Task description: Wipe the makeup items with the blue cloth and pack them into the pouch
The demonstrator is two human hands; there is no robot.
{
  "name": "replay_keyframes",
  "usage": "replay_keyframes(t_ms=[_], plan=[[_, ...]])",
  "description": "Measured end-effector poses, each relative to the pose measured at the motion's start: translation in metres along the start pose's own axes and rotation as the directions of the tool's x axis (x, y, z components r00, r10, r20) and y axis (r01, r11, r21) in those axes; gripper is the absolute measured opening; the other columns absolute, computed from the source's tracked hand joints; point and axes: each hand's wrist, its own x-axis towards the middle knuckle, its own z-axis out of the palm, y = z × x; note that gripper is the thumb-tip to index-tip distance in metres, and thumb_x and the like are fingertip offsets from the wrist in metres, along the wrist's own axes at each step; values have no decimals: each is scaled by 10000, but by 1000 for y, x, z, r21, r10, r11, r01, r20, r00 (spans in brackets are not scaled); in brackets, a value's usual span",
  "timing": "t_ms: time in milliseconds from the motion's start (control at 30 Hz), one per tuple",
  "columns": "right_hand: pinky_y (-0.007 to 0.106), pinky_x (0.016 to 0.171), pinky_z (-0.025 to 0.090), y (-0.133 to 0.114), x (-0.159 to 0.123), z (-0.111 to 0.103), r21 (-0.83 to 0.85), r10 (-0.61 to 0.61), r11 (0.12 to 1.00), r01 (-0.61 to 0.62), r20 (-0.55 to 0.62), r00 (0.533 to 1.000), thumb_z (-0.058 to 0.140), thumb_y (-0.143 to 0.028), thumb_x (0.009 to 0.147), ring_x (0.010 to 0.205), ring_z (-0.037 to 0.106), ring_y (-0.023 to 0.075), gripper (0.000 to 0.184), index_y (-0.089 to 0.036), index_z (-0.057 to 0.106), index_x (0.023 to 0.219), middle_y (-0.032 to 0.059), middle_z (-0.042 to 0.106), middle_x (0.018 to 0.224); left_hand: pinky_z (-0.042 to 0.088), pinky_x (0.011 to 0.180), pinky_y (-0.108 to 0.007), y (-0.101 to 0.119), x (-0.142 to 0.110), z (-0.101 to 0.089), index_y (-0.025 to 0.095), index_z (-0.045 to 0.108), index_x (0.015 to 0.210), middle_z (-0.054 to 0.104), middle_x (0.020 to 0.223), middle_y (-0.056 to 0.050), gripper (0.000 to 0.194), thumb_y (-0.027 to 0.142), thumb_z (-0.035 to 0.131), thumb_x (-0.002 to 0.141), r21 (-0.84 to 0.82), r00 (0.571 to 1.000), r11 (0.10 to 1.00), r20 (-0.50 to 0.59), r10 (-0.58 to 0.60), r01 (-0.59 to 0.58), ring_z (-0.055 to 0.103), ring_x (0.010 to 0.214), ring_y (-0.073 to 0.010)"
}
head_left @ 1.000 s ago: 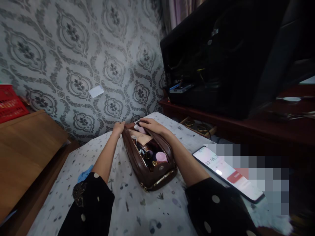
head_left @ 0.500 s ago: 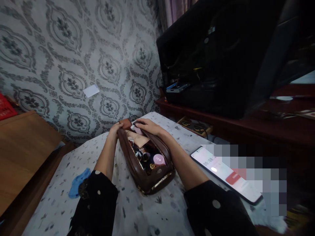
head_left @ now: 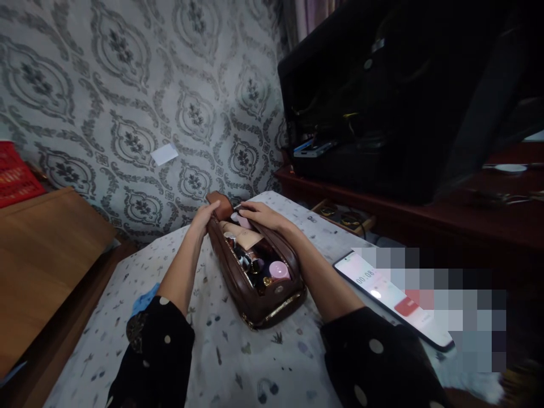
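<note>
A dark brown cosmetic bag (head_left: 238,289) lies with its zip open on the patterned white cloth. Inside it show a pink round lid (head_left: 279,270), a beige packet (head_left: 244,234), a pale pink tube or bottle (head_left: 242,220) and several small dark and shiny items. My left hand (head_left: 204,219) is closed on the far left edge of the bag, beside a lighter brown leathery flap (head_left: 220,205) that stands up at the far end. Curled over the far right rim, my right hand (head_left: 262,216) grips the bag near the pale pink tube; its fingertips are partly hidden.
A phone (head_left: 395,300) showing a timer lies to the right on the cloth (head_left: 229,362). Blue fabric (head_left: 145,299) sits by my left sleeve. A wooden panel (head_left: 51,255) stands left, a large black screen (head_left: 374,113) right, above an open drawer (head_left: 344,218).
The lighter brown flap has risen at the bag's far end, next to my left hand. My left hand has shifted slightly along the edge; my right hand stays on the rim.
</note>
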Motion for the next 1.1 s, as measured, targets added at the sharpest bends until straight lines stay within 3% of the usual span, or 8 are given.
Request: replay_keyframes(t_ms=[100, 233, 367, 700, 900, 1100], plan=[[440, 1198, 327, 1, 1, 0, -3, -6, 1000, 6, -3, 1000, 622, -374, 903, 1388, 496, 302, 550, -127, 594, 1393, 134, 547, 1482, 579, 786, -380, 2, -6, 8, 120, 713, 913, 761, 761, -87, 408, 357, 846, 610, 9, 1000, 1000, 11, 28, -29, 733, 770, -256], [430, 1192, 342, 3, 3, 1, -8, -17, 1000, 17, 0, 1000, 606, -355, 915, 1378, 510, 288, 518, -136, 601, 1385, 116, 561, 1473, 530, 963, -402, 8, -17, 15, 152, 682, 1077, 774, 1023, -86, 569, 365, 855, 579, -3, 990, 990, 18, 139, -139, 713, 1006, -267], [435, 1201, 323, 5, 4, 1, -14, -25, 1000, 25, 1, 1000, 616, -373, 908, 1375, 512, 292, 529, -133, 606, 1380, 122, 566, 1466, 508, 1006, -378, 15, -26, 18, 181, 655, 1166, 754, 1139, -72, 652, 319, 834, 554, 16, 973, 973, 4, 232, -232, 683, 1100, -260], [459, 1218, 290, -2, 3, 1, -24, -95, 995, 95, 8, 995, 621, -306, 890, 1399, 485, 290, 570, -135, 551, 1429, 132, 526, 1501, 478, 1018, -402, 30, -34, 30, 136, 727, 968, 769, 1048, -96, 349, 382, 720, 720, 232, 937, 917, -50, 345, -325, 677, 1073, -293], [466, 1227, 274, -7, 0, -1, -7, -129, 992, 130, 41, 991, 620, -262, 878, 1410, 470, 276, 557, -172, 558, 1424, 99, 540, 1495, 442, 1067, -385, 31, -52, 34, 164, 744, 998, 764, 1117, -71, 287, 350, 681, 788, 311, 911, 865, 10, 412, -395, 652, 1127, -284], [460, 1194, 338, -11, -4, 2, 28, -151, 988, 150, 48, 987, 646, -251, 886, 1349, 520, 266, 511, -197, 578, 1389, 82, 588, 1446, 438, 1064, -392, 26, -62, 36, 154, 738, 1010, 763, 1086, -79, 295, 369, 683, 817, 342, 899, 840, 35, 437, -422, 646, 1109, -295]])
